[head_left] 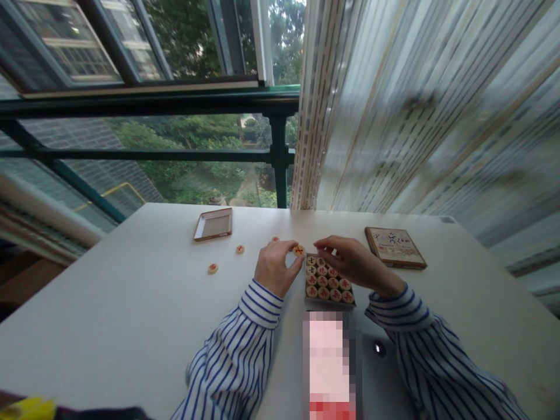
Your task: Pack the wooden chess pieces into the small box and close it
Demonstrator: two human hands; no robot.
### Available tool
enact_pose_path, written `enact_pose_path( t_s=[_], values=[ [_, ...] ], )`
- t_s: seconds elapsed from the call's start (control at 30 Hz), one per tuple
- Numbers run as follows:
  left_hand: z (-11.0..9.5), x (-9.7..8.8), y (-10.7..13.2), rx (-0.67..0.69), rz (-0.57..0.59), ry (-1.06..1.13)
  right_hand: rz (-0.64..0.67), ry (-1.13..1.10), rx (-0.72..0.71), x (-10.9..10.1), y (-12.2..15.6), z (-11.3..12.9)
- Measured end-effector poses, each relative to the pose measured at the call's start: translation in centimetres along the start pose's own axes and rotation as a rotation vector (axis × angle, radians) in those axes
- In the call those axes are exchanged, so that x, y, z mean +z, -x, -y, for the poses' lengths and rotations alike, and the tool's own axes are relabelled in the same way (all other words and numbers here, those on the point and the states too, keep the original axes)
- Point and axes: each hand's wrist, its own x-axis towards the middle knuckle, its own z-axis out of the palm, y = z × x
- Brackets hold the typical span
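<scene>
Left hand (275,269) pinches 1 round, red-marked, wood-look disc (298,250) beside grey, square, disc-filled box (329,303); right hand (346,260) half-curls over box, hold unclear. Step: apparently single-disc handling; next needs steady pinch.

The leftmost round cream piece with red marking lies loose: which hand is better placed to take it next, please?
Probably the left hand, nearer the loose piece though pinching a second piece; the right hand is over the open grey box.

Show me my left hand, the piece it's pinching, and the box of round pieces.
Left hand (273,267), head view: back of the hand.
Pinched piece (298,250), head view: its marked face.
Box of round pieces (329,303), head view: its near wall.
</scene>
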Motion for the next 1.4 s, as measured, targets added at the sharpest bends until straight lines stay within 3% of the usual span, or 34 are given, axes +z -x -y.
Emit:
enact_pose_path(
  t_s=[0.63,0.87,1.0,1.17,1.4],
  values=[
    [-0.7,2.2,-2.2,0.092,0.013,0.032,-0.1,-0.455,0.184,1.6,-1.4,-2.1],
    [-0.4,2.5,-2.5,0.079,0.068,0.108,-0.108,-0.547,0.226,2.0,-1.5,-2.4],
    [0.1,2.3,-2.7,-0.031,0.14,0.305,-0.094,-0.517,0.215,1.9,-1.4,-2.5],
    [0.8,2.4,-3.0,-0.323,0.314,0.656,-0.059,-0.453,0.167,1.8,-1.4,-2.4],
    [0.7,2.6,-3.2,-0.569,0.346,0.826,-0.04,-0.397,0.131,2.3,-1.3,-2.5]
  ],
)
